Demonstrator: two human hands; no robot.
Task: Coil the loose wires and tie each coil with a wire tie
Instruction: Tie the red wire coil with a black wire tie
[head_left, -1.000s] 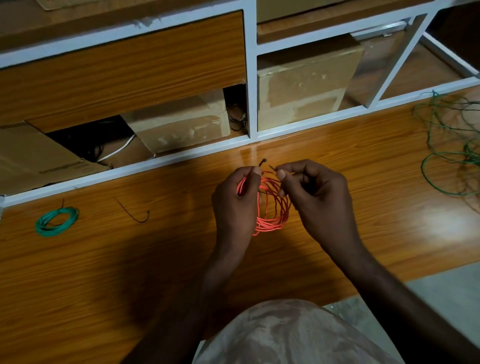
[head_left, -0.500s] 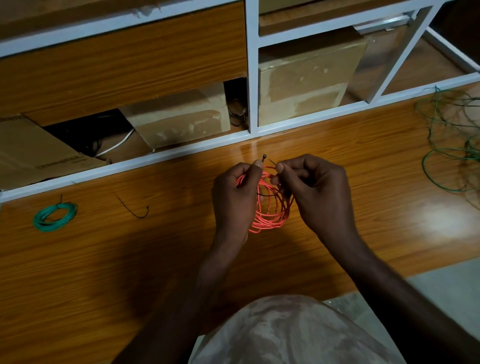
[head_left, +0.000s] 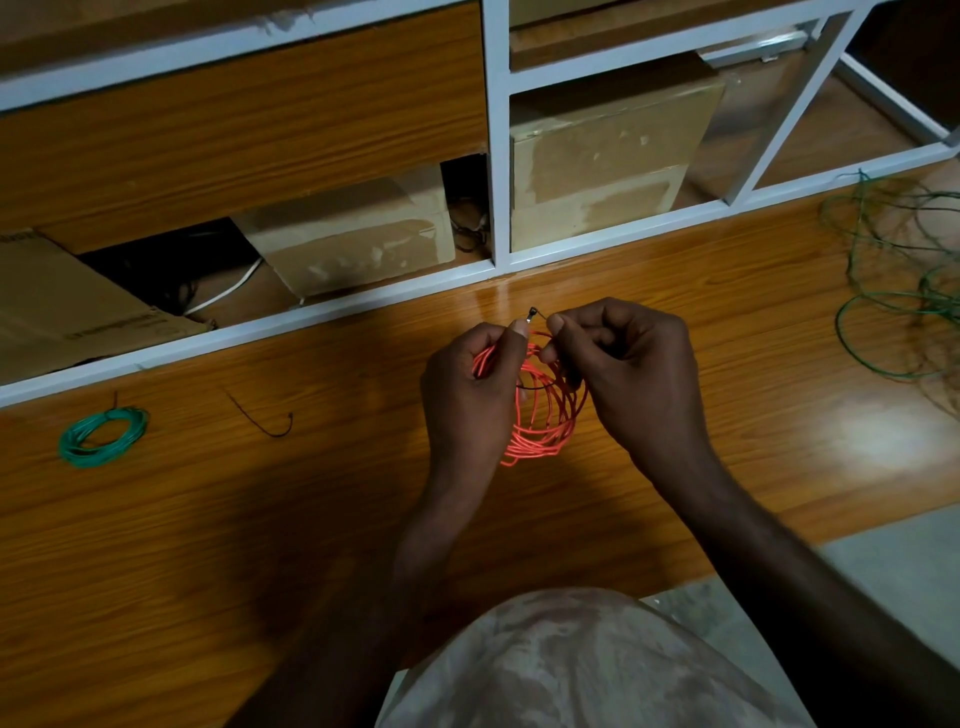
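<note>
An orange-red wire coil (head_left: 540, 426) hangs between my two hands above the wooden table (head_left: 260, 519). My left hand (head_left: 470, 387) grips the coil's left side, thumb and fingers curled round the strands. My right hand (head_left: 631, 371) pinches a thin black wire tie (head_left: 534, 313) whose small head sticks up between my fingertips; part of the tie loops through the coil. A tied green coil (head_left: 102, 435) lies at the far left. A spare black tie (head_left: 265, 418) lies on the table between it and my hands.
Loose green wire (head_left: 898, 291) sprawls over the table's right end. Behind the table stands a white-framed shelf (head_left: 496, 156) holding cardboard boxes (head_left: 597, 156). The table's front edge and a grey floor (head_left: 893, 571) are at lower right.
My fingertips have drawn closer together at the top of the coil, with the tie's head now between them. The coil stays in place.
</note>
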